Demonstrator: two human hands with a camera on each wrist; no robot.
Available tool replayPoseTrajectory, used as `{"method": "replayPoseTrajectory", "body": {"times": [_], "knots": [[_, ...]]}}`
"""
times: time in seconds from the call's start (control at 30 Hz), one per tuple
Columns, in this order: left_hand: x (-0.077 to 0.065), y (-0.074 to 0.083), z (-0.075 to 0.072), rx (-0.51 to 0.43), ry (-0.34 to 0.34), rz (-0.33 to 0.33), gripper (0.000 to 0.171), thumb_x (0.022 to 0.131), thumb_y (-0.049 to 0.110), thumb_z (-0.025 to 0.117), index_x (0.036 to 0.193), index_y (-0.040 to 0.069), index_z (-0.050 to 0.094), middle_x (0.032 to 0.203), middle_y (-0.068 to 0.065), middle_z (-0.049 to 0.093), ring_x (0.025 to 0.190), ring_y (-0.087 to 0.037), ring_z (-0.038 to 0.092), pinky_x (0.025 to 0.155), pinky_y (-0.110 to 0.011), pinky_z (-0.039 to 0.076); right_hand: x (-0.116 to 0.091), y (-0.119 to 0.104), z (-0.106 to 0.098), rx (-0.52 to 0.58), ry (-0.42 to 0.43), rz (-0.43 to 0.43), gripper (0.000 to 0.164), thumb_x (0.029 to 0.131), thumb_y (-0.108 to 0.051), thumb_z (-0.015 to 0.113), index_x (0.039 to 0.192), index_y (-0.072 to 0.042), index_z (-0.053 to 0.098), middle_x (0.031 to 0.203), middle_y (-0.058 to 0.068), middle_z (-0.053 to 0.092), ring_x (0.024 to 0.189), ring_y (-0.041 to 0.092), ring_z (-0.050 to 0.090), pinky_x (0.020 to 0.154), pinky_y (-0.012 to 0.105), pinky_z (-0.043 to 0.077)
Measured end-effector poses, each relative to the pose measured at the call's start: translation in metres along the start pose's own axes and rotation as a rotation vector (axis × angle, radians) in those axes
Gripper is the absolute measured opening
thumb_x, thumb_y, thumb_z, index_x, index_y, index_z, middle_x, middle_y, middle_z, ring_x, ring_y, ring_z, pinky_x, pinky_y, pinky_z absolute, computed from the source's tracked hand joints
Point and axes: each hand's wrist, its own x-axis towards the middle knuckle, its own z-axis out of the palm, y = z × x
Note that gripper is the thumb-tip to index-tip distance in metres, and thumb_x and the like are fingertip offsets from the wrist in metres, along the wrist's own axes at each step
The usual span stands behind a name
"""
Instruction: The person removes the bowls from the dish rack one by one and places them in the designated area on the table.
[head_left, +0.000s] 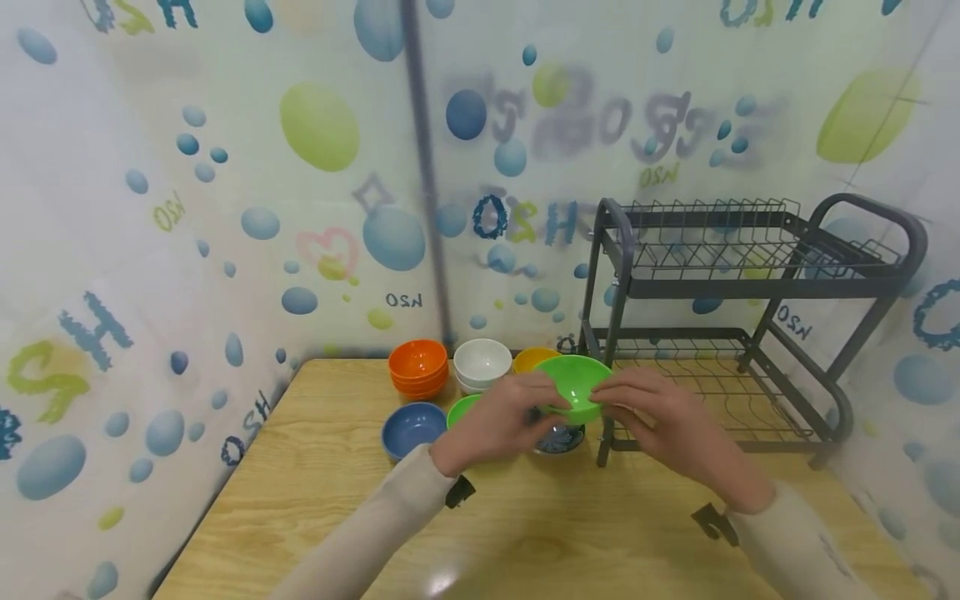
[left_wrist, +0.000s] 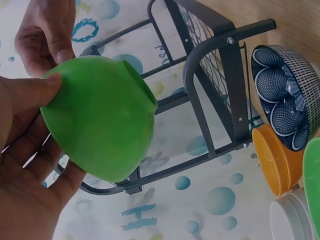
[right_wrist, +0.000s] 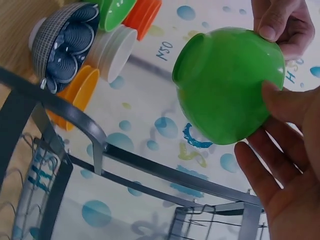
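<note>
A bright green bowl (head_left: 576,385) is held up above the table between both hands. My left hand (head_left: 504,421) pinches its left rim, thumb on the outer wall and fingers at the edge, as the left wrist view shows. On the opposite side my right hand (head_left: 660,417) grips the rim the same way; in the right wrist view the thumb lies on the green bowl's side (right_wrist: 227,85). Behind and below it sits a dark blue patterned bowl (left_wrist: 282,95), partly covered by the hands in the head view.
Orange bowls (head_left: 417,367) and white bowls (head_left: 482,362) stand stacked at the table's back, beside a yellow bowl (head_left: 534,358). In front are a blue bowl (head_left: 414,429) and another green bowl (head_left: 459,408). A two-tier dark metal dish rack (head_left: 757,289) stands on the right.
</note>
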Motion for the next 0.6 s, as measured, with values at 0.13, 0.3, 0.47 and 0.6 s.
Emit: {"method": "replayPoseTrajectory", "body": {"times": [0.13, 0.3, 0.47, 0.6], "knots": [[-0.001, -0.004, -0.003, 0.043, 0.033, -0.005, 0.013, 0.090, 0.009, 0.078, 0.103, 0.009, 0.078, 0.101, -0.002, 0.077, 0.094, -0.013, 0.069, 0.089, -0.023, 0.057, 0.003, 0.007, 0.003, 0.048, 0.060, 0.070, 0.040, 0.104, -0.041, 0.056, 0.119, -0.009, 0.074, 0.122, 0.006, 0.073, 0.112, 0.024, 0.067, 0.106, 0.007, 0.041], [-0.009, -0.013, -0.007, 0.095, 0.076, -0.045, 0.011, 0.089, 0.011, 0.080, 0.099, 0.010, 0.079, 0.095, 0.001, 0.077, 0.088, -0.013, 0.067, 0.082, -0.024, 0.058, 0.005, 0.016, 0.004, -0.009, 0.152, 0.234, 0.036, 0.089, -0.007, 0.079, 0.125, -0.006, 0.070, 0.126, 0.012, 0.072, 0.114, 0.029, 0.067, 0.107, 0.007, 0.039], [-0.021, -0.026, -0.009, 0.119, 0.096, -0.114, 0.010, 0.089, 0.010, 0.080, 0.098, 0.012, 0.080, 0.091, 0.003, 0.076, 0.085, -0.014, 0.068, 0.076, -0.025, 0.058, 0.008, 0.026, 0.003, 0.022, 0.160, 0.480, 0.046, 0.093, -0.009, 0.076, 0.137, -0.004, 0.062, 0.134, 0.015, 0.066, 0.116, 0.032, 0.065, 0.099, 0.038, 0.055], [-0.033, -0.036, -0.008, 0.134, 0.104, -0.164, 0.008, 0.088, 0.010, 0.081, 0.096, 0.013, 0.081, 0.089, 0.004, 0.075, 0.085, -0.013, 0.068, 0.077, -0.024, 0.057, 0.014, 0.032, 0.004, 0.161, 0.112, 0.686, 0.056, 0.101, -0.029, 0.067, 0.150, -0.008, 0.049, 0.147, 0.016, 0.058, 0.128, 0.036, 0.059, 0.106, 0.052, 0.050]]}}
